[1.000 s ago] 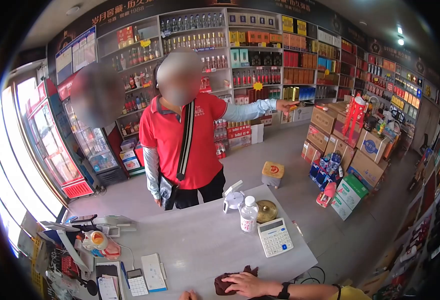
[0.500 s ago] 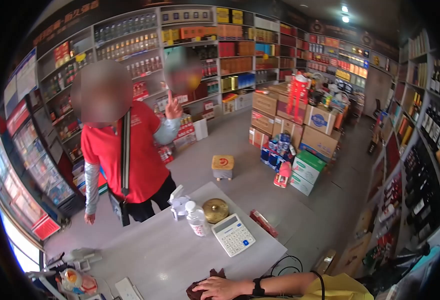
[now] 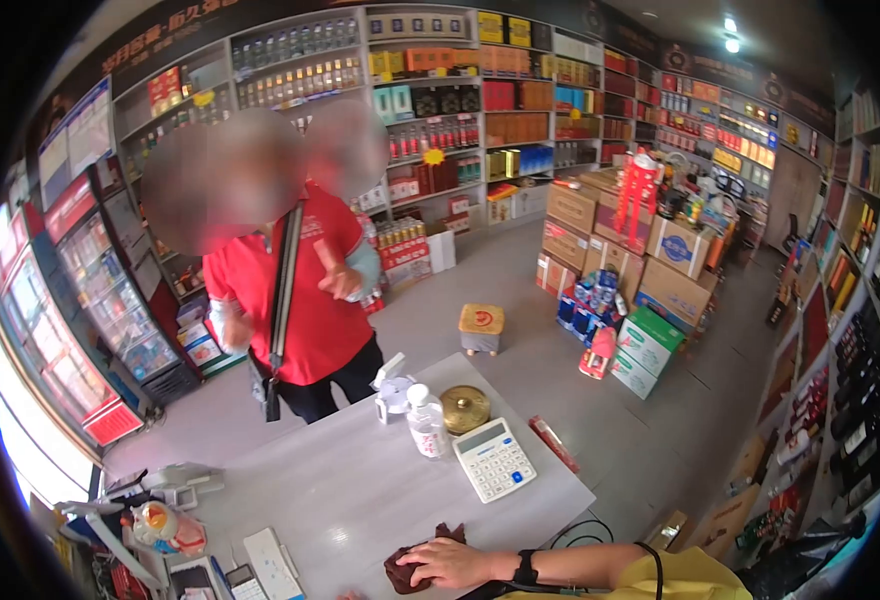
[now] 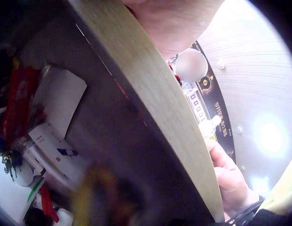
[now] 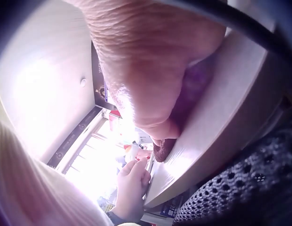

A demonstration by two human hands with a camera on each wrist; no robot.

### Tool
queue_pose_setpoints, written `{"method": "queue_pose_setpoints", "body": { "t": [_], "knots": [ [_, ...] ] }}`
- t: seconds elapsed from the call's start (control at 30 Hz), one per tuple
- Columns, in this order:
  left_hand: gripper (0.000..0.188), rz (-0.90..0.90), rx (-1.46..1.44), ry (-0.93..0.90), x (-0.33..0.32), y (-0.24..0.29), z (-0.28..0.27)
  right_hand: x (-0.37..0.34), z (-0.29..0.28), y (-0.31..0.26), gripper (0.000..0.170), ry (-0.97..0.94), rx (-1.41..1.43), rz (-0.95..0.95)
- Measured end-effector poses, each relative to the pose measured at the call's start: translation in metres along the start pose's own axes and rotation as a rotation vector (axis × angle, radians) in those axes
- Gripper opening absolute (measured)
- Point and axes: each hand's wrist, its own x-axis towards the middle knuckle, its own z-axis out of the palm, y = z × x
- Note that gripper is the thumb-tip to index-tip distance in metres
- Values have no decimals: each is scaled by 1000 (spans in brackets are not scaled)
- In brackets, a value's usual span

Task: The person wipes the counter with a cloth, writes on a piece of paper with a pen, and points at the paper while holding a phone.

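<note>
My right hand (image 3: 448, 563) rests on a crumpled dark brown cloth (image 3: 407, 580) near the counter's front edge, its fingers loosely bent over the fabric. In the right wrist view, the cloth (image 5: 164, 150) shows under the fingertips of this hand (image 5: 146, 70). Only a sliver of my left hand (image 3: 350, 595) appears at the bottom of the head view. From the right wrist, the left hand (image 5: 132, 186) is seen at the counter's edge, loosely curled, with nothing visible in it. That hand (image 4: 179, 23) fills the top of the left wrist view.
On the counter (image 3: 330, 500) stand a calculator (image 3: 495, 460), a clear bottle (image 3: 427, 425), a brass lidded pot (image 3: 465, 409) and a white dispenser (image 3: 393, 392). A person in a red shirt (image 3: 300, 300) stands across it. Stacked cartons (image 3: 610, 235) and a stool (image 3: 482, 328) are beyond.
The person opposite has drawn the outstretched arm in before the chest and raised the other forearm. The head view has turned rightward overall. My right hand stays on the cloth.
</note>
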Motion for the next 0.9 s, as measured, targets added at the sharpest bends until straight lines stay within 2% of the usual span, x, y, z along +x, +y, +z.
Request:
{"method": "queue_pose_setpoints", "body": {
  "t": [0.1, 0.17, 0.2, 0.27, 0.63, 0.77, 0.83, 0.9],
  "knots": [
    [29, 9, 106, -30, -1, 24, -15, 4, 0, 2, 33, -25, 15, -18],
    [30, -78, 75, 10, -9, 11, -17, 9, -1, 5, 34, -64, -13, 9],
    [31, -114, 41, 10, -13, 6, -16, 11, -1, 6, 34, -97, -10, -38],
    [33, -163, -28, -8, -21, -4, -11, 11, -1, 7, 36, -72, -24, -4],
    [45, -139, -353, -345, -12, -51, 45, 10, 0, 8, 36, -25, -48, -41],
    [24, -7, -156, -34, -1, 15, 6, 11, -2, 5, 35, -19, -53, -38],
    [24, 63, -60, 128, 1, 30, -4, 10, -1, 6, 35, -17, -41, -34],
    [33, 132, 32, 293, 1, 43, -11, 10, 0, 7, 35, -18, -34, -33]
  ]
}}
